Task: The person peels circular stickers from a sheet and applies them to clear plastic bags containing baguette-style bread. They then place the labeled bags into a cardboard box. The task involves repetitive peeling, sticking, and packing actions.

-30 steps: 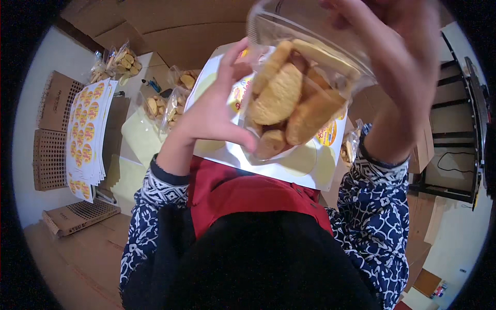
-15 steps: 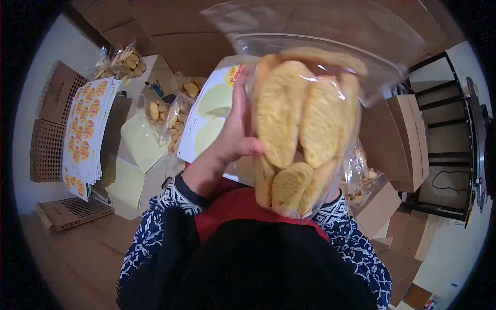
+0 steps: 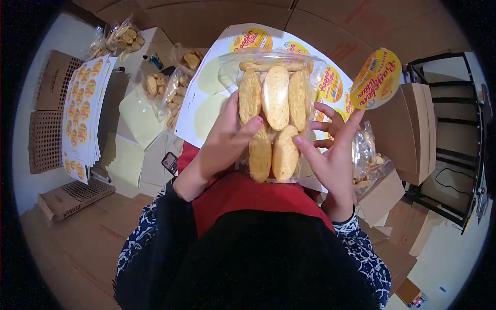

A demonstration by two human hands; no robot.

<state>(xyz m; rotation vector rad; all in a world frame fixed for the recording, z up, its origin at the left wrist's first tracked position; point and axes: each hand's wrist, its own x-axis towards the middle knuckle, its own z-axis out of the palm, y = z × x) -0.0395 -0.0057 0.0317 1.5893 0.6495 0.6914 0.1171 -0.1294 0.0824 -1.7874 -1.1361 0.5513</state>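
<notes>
At the left, a stack of printed label sheets is propped against perforated brown cardboard. Beside it, filled clear bags are gathered at the far end of a pale work surface, and pale yellow backing sheets are spread along its left edge. More bagged pieces are placed just beyond the left edge of a white label sheet. By the left hand a clear bag of bread slices is grasped at its left side, the thumb laid across the front; the bag is held upright before the sheet, its middle and near edge partly hidden. By the right hand the bag's right side is touched with the thumb, the other fingers being spread (whether any grip is taken there cannot be told). At its index fingertip an oval yellow label is borne. Farther right, packed bags are seen beside an open cardboard box.
</notes>
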